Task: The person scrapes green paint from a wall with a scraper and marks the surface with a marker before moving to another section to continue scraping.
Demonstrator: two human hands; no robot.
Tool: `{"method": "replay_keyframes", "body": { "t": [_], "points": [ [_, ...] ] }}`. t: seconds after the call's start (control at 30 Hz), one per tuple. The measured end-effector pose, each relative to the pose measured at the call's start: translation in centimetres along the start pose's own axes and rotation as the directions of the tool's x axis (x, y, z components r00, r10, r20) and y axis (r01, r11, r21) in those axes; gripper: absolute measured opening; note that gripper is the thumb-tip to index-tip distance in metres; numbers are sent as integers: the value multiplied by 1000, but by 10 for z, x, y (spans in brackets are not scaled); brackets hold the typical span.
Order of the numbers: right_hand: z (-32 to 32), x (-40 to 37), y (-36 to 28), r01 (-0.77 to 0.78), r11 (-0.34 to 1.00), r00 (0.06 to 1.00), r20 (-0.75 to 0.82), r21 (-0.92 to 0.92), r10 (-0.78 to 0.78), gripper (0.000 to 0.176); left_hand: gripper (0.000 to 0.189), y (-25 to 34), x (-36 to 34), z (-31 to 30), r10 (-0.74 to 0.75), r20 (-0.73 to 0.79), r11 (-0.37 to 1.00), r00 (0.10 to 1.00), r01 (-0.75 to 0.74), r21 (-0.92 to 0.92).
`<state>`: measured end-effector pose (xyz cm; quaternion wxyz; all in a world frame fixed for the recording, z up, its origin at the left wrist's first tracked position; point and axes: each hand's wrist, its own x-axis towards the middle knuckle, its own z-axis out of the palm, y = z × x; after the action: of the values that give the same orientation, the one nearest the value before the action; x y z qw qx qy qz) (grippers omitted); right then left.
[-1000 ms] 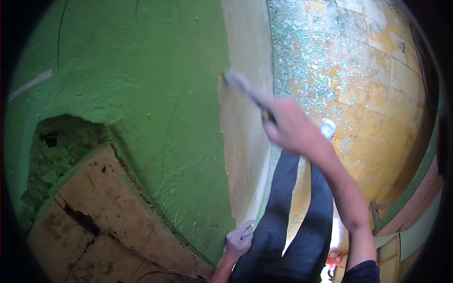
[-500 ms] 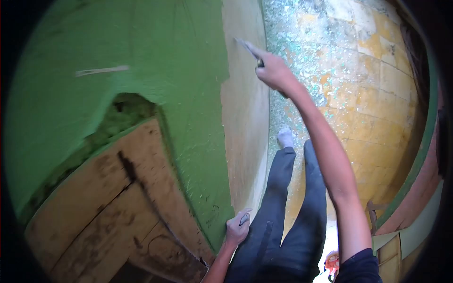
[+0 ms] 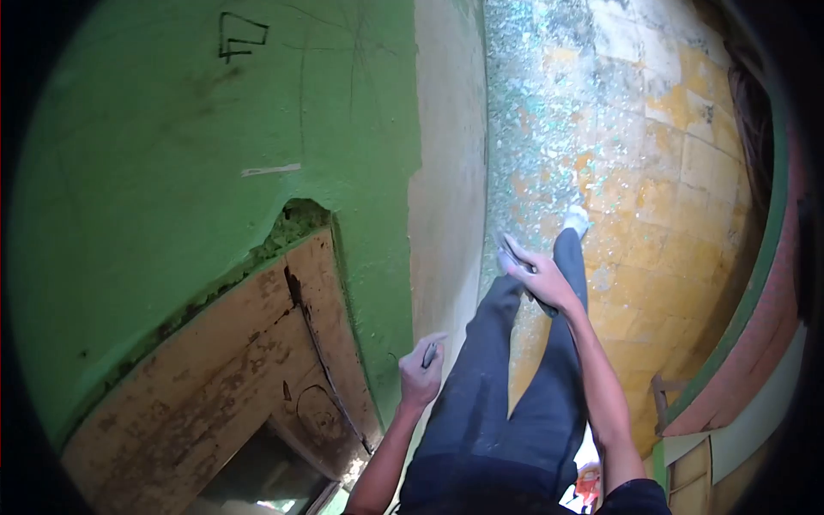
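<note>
Two bare, dusty hands are showing, each holding one thing. Close to three o'clock from the middle of the head view, the right hand [image 3: 541,278] is gripping one flat-bladed tool [image 3: 510,249], its fingers clamped on it; the thin grey blade is pointing toward half past ten, apart from the wall. Near six o'clock, the left hand [image 3: 419,376] is curling its fingers around one small dark grey object [image 3: 429,354], too covered to identify. Two legs in dark grey trousers [image 3: 481,386] are stretching up from half past five, and one pale-covered foot [image 3: 577,221] is resting between two and three.

One green painted wall [image 3: 172,129] is filling the stretch from nine to twelve, bearing thin dark lines; one bare, pale strip [image 3: 446,172] is bordering the floor [image 3: 661,300]. One ragged hollow [image 3: 299,225] is gaping toward half past nine, just above one stained brown panel [image 3: 215,343] at eight. Many tiny pale and greenish flakes [image 3: 541,112] are littering the yellowish tiled surface between one and two.
</note>
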<state>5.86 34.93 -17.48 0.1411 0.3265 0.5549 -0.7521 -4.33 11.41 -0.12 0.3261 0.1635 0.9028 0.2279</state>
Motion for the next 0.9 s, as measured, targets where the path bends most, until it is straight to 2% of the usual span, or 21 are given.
{"method": "replay_keyframes", "body": {
  "t": [0.03, 0.07, 0.13, 0.2, 0.23, 0.3, 0.37, 0.43, 0.47, 0.53, 0.6, 0.63, 0.7, 0.8, 0.87, 0.9],
  "points": [
    [13, 10, -12, 196, 979, 978, -64, -54, -199, 58, 23, 13, 11, -5, 51, -15, 998, 999, -51, 21],
    [23, 20, -23, 372, 919, 916, -112, -131, -386, 58, 23, 23, 19, -5, 95, -30, 995, 995, -95, 28],
    [41, 32, -60, 369, 927, 921, -111, -61, -374, 57, 25, 32, 33, -9, 150, -67, 988, 986, -148, 34],
    [46, 39, -104, 248, 967, 968, -37, -51, -250, 55, 26, 43, 45, -16, 155, -102, 988, 983, -154, 11],
    [41, 39, -129, 127, 988, 992, 35, -89, -124, 54, 28, 48, 50, -20, 211, -114, 977, 971, -207, 50],
    [43, 43, -138, 137, 987, 990, -12, -86, -139, 52, 28, 57, 51, -26, 235, -126, 972, 964, -231, 43],
    [56, 72, -118, 425, 902, 861, -277, -72, -427, 51, 28, 53, 63, -26, 263, -120, 965, 957, -262, 22],
    [23, 75, -155, 191, 978, 971, -130, -81, -200, 50, 28, 57, 59, -34, 274, -15, 958, 962, -272, 89],
    [6, 82, -167, 89, 990, 993, -68, -111, -97, 50, 28, 57, 65, -33, 299, 29, 947, 954, -300, 115],
    [38, 80, -125, 324, 944, 925, -188, -68, -331, 49, 28, 54, 68, -31, 306, -5, 950, 952, -305, 66],
    [48, 70, -126, 340, 940, 921, -188, -31, -340, 49, 28, 55, 71, -31, 293, -19, 955, 956, -292, 56],
    [44, 76, -128, 314, 949, 931, -183, -40, -316, 49, 24, 53, 73, -27, 327, -65, 945, 943, -325, 40],
    [25, 95, -136, 254, 966, 953, -159, -47, -259, 50, 24, 53, 73, -27, 332, -55, 943, 942, -330, 47],
    [39, 87, -120, 331, 940, 924, -174, -78, -340, 50, 24, 54, 74, -29, 336, -43, 941, 941, -333, 66],
    [52, 84, -107, 483, 864, 835, -224, -140, -503, 49, 25, 53, 77, -27, 335, -59, 942, 940, -333, 53],
    [44, 95, -110, 470, 877, 845, -236, -104, -481, 50, 25, 52, 76, -28, 327, -63, 945, 943, -325, 36]
  ]
}}
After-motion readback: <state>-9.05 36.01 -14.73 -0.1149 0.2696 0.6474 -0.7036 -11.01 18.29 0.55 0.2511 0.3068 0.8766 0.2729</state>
